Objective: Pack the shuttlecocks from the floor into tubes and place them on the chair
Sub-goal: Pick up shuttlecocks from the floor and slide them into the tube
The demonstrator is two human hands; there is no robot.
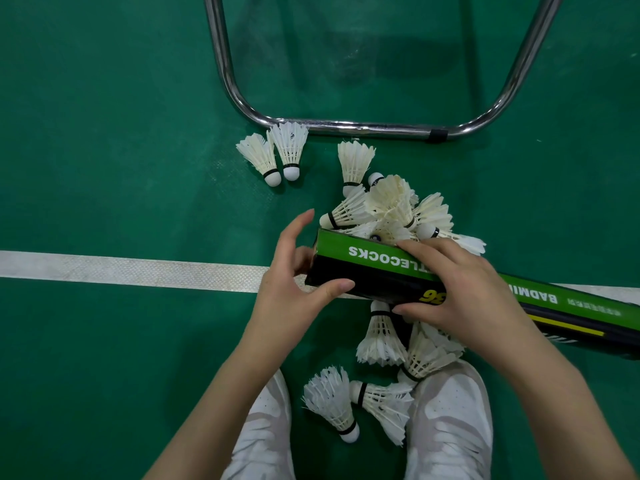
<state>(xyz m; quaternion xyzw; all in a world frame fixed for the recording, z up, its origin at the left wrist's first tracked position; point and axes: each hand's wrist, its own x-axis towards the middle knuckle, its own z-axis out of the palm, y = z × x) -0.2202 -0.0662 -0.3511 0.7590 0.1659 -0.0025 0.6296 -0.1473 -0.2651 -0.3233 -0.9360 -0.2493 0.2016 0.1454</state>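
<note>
Tube point(374, 268), green-black, lay level over the shuttlecock pile point(391, 209); right hand point(460, 289) wrapped its middle, left hand point(294, 271) cupped its open end. Risk: feathers crushed if shuttlecocks entered skirt-first.

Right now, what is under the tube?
Under the tube lies a pile of shuttlecocks on the floor, showing above and below it. The right hand grips it; the left hand holds its end. Its inside cannot be seen.

green court floor point(104, 133) with 1 white line point(121, 270) running across it, plus 2 white sneakers point(263, 434) at the bottom
</note>
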